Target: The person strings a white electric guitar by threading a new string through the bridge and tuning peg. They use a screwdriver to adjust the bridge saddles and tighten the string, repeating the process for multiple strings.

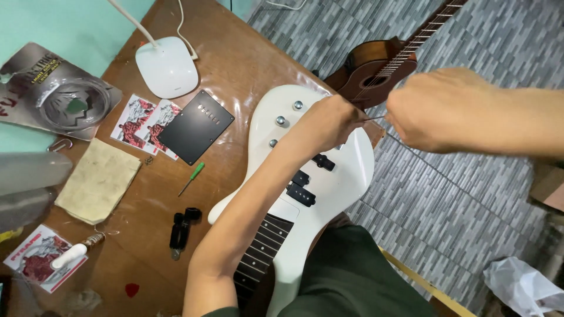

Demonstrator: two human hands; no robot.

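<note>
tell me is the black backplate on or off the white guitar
Off. The black backplate lies loose on the wooden table, apart from the white guitar.

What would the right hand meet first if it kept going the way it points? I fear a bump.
Probably the left hand, at the white electric guitar body's end; the right hand points toward it, a thin string between them. Depth is unclear.

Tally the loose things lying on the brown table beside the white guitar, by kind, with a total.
String packets: 3, a pair by the black plate and one at the near-left corner
Black cover plate: 1
Green-handled screwdriver: 1
Beige cloth: 1
White lamp base: 1
Black winder tool: 1
Red pick: 1
Total: 9
</note>
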